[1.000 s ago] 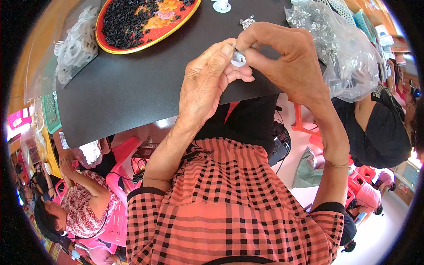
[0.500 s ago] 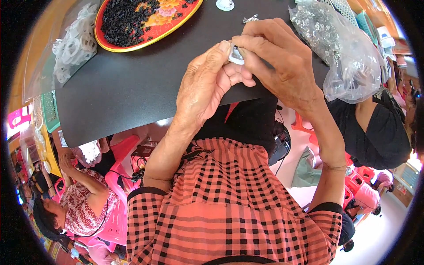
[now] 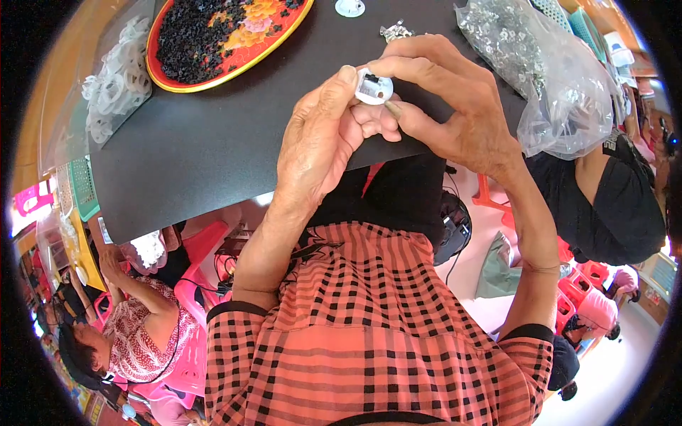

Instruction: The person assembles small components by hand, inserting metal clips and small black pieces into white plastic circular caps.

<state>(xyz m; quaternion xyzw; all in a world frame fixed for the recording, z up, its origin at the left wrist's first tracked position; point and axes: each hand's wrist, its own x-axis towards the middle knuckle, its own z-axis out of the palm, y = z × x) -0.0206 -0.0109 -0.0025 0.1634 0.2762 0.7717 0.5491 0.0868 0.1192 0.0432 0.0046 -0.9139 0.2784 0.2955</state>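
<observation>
- Black table (image 3: 206, 156) — fills upper middle of frame.
- Red flowered tray (image 3: 259, 28), upper left, heaped with black bits (image 3: 188, 42).
- Clear plastic bag (image 3: 565, 113) of metal pieces (image 3: 501, 35), upper right.
- Hands, upper center: left hand (image 3: 312, 135) pinches white part (image 3: 374, 86); right hand (image 3: 462, 106) curved, thumb and index at its edge — narrow gap.
- Second white piece (image 3: 350, 7), top center.
- Small metal bits (image 3: 394, 30), just above right hand.
</observation>
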